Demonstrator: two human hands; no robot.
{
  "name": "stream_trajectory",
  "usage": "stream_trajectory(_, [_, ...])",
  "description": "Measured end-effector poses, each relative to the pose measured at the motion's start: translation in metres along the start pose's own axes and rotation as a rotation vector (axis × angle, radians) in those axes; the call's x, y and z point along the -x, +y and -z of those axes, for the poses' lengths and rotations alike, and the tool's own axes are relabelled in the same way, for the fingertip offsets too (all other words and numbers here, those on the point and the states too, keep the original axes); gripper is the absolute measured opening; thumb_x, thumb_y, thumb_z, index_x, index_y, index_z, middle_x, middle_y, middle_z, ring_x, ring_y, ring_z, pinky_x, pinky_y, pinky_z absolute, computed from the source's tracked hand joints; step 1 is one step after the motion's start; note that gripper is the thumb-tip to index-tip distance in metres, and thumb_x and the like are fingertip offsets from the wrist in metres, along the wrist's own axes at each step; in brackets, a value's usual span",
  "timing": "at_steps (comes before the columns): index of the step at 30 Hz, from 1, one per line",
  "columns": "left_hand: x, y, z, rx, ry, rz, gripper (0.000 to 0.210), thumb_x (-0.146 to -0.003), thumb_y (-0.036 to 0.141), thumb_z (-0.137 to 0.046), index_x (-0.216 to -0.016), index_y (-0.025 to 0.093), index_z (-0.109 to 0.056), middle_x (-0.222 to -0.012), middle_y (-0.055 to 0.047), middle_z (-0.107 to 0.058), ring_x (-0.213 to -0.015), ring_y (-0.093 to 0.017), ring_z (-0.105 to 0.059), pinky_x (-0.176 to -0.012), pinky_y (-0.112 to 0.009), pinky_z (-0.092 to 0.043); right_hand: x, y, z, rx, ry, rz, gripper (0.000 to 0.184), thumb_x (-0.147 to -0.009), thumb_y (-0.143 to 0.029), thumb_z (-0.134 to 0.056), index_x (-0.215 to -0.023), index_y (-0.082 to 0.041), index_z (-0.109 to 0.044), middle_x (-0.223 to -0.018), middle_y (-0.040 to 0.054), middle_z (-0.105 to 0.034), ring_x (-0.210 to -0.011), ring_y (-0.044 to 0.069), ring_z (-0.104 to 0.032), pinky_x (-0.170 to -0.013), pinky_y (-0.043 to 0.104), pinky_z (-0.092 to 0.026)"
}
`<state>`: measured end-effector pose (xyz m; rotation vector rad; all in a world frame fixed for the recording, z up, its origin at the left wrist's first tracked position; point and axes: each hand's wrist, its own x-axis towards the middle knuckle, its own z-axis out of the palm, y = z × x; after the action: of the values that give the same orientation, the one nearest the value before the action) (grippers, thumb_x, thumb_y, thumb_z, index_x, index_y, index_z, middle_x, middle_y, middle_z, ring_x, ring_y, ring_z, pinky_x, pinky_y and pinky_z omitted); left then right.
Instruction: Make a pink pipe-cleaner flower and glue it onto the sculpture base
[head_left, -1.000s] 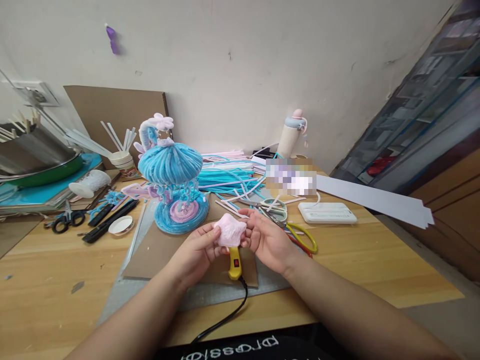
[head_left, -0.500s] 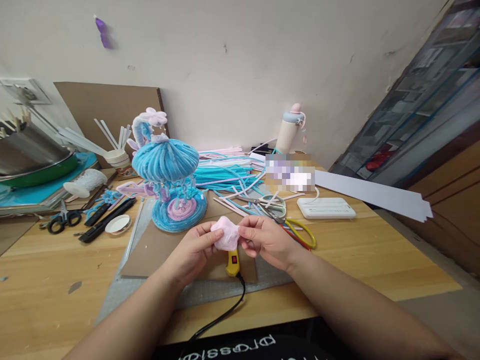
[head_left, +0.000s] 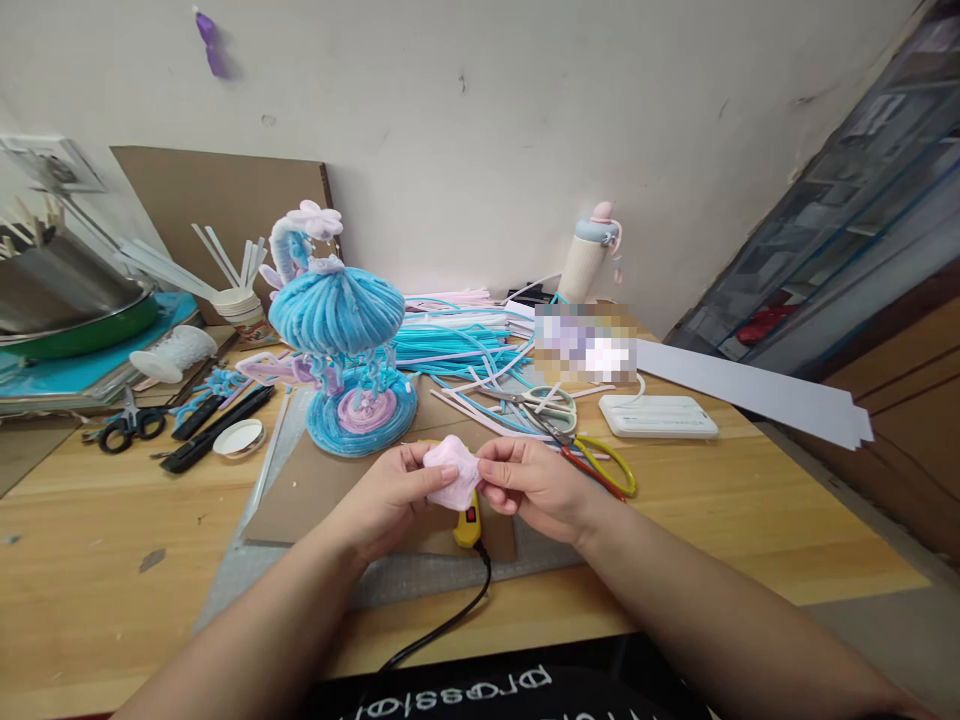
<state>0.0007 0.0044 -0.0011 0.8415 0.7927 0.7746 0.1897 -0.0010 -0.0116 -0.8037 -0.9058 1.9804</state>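
A small pale pink fuzzy star-shaped piece (head_left: 454, 488) is between both hands above the cardboard. My left hand (head_left: 409, 488) pinches its left side, thumb lying across the front. The right fingertips of my right hand (head_left: 525, 485) are closed on its right point. Partly hidden beneath it lies a yellow glue gun (head_left: 466, 530) with a red switch and a black cord (head_left: 450, 632). Behind my left hand stands a blue fuzzy jellyfish-shaped lamp (head_left: 337, 310) on a round blue and pink base (head_left: 322, 425).
Scissors (head_left: 551, 408) and yellow-and-red-handled pliers (head_left: 611, 465) lie right of the cardboard (head_left: 300, 505). Blue pipe cleaners (head_left: 457, 347) are piled behind. A white power bank (head_left: 658, 416), a bottle (head_left: 586, 262), black scissors (head_left: 131, 425) and a spool (head_left: 174, 354) surround the work area.
The pink piece has tipped slightly and sits a little lower in the view, still held by both hands. The view itself has shifted slightly.
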Motion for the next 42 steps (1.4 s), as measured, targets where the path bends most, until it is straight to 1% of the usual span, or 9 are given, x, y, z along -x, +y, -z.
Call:
stream_trajectory(8, [0.001,0.002,-0.006,0.066,-0.058,0.010,0.030,-0.060,0.031,-0.088,-0.077,0.009,-0.076,-0.073,-0.008,-0.074,-0.065,-0.013,-0.062,-0.065,-0.022,-0.047,0.001,0.002,-0.006,-0.137,-0.034,-0.047,0.031,-0.063,-0.031,-0.088,-0.067,-0.013,-0.062,-0.049,-0.0038,-0.056,-0.042,0.002,-0.039,-0.040,0.014,-0.020])
stream_trajectory(15, [0.001,-0.001,-0.007,0.075,-0.102,0.011,0.028,-0.064,0.029,-0.085,-0.082,0.009,-0.076,-0.076,-0.009,-0.074,-0.068,-0.015,-0.064,-0.068,-0.024,-0.047,0.002,0.005,-0.006,-0.207,-0.067,-0.088,0.035,-0.061,-0.030,-0.089,-0.064,-0.014,-0.058,-0.048,-0.0044,-0.054,-0.040,0.002,-0.037,-0.039,0.013,-0.020])
stream_trajectory(19, [0.001,0.000,-0.006,0.071,-0.110,-0.025,0.027,-0.066,0.030,-0.083,-0.082,0.009,-0.075,-0.074,-0.009,-0.073,-0.070,-0.017,-0.064,-0.072,-0.026,-0.047,0.003,0.003,-0.007,-0.204,-0.045,-0.055,0.032,-0.066,-0.032,-0.086,-0.067,-0.014,-0.060,-0.055,-0.0016,-0.061,-0.043,0.003,-0.047,-0.041,0.012,-0.031])
stream_trajectory(22, [0.002,0.002,-0.003,0.069,-0.127,-0.077,0.031,-0.068,0.033,-0.082,-0.088,0.010,-0.074,-0.081,-0.010,-0.074,-0.077,-0.019,-0.065,-0.077,-0.029,-0.046,0.005,-0.001,-0.009,-0.204,-0.031,-0.006,0.035,-0.075,-0.049,-0.076,-0.078,-0.015,-0.065,-0.063,0.0021,-0.066,-0.048,0.009,-0.054,-0.039,0.016,-0.034])
stream_trajectory(25, [0.003,0.000,0.001,0.061,-0.094,-0.120,0.037,-0.067,0.034,-0.083,-0.095,0.013,-0.073,-0.089,-0.009,-0.074,-0.085,-0.021,-0.065,-0.081,-0.030,-0.045,0.007,-0.002,-0.011,-0.137,0.015,0.088,0.041,-0.081,-0.057,-0.066,-0.088,-0.017,-0.067,-0.070,0.0016,-0.065,-0.047,0.008,-0.051,-0.035,0.016,-0.027])
stream_trajectory(30, [0.002,-0.008,0.000,0.052,-0.028,-0.142,0.043,-0.061,0.034,-0.088,-0.095,0.013,-0.072,-0.090,-0.008,-0.072,-0.083,-0.019,-0.063,-0.077,-0.028,-0.045,0.005,0.006,-0.014,0.190,0.020,0.228,0.031,-0.070,-0.038,-0.082,-0.088,-0.017,-0.068,-0.078,-0.0001,-0.063,-0.056,0.007,-0.046,-0.048,0.019,-0.034])
stream_trajectory(35, [0.000,-0.006,-0.003,0.152,-0.004,-0.081,0.042,-0.074,0.049,-0.075,-0.096,0.014,-0.071,-0.089,-0.008,-0.072,-0.077,-0.017,-0.064,-0.070,-0.026,-0.049,0.002,0.004,-0.009,0.030,-0.014,0.066,0.028,-0.077,-0.039,-0.075,-0.088,-0.015,-0.067,-0.068,-0.0008,-0.057,-0.050,0.006,-0.040,-0.044,0.019,-0.026])
stream_trajectory(39, [-0.002,-0.003,-0.001,0.097,0.051,-0.179,0.028,-0.075,0.038,-0.078,-0.089,0.016,-0.069,-0.080,-0.003,-0.071,-0.069,-0.013,-0.064,-0.065,-0.023,-0.050,0.002,0.000,-0.006,-0.098,-0.075,-0.041,0.025,-0.076,-0.034,-0.075,-0.088,-0.015,-0.065,-0.069,0.0003,-0.059,-0.049,0.005,-0.041,-0.043,0.018,-0.023])
stream_trajectory(42, [-0.003,-0.004,0.001,0.051,0.081,-0.231,0.027,-0.070,0.033,-0.082,-0.082,0.015,-0.067,-0.071,-0.001,-0.069,-0.062,-0.011,-0.063,-0.061,-0.022,-0.049,0.002,-0.001,-0.008,-0.094,-0.017,0.004,0.023,-0.075,-0.033,-0.075,-0.086,-0.015,-0.065,-0.068,0.0005,-0.059,-0.051,0.006,-0.043,-0.042,0.017,-0.023])
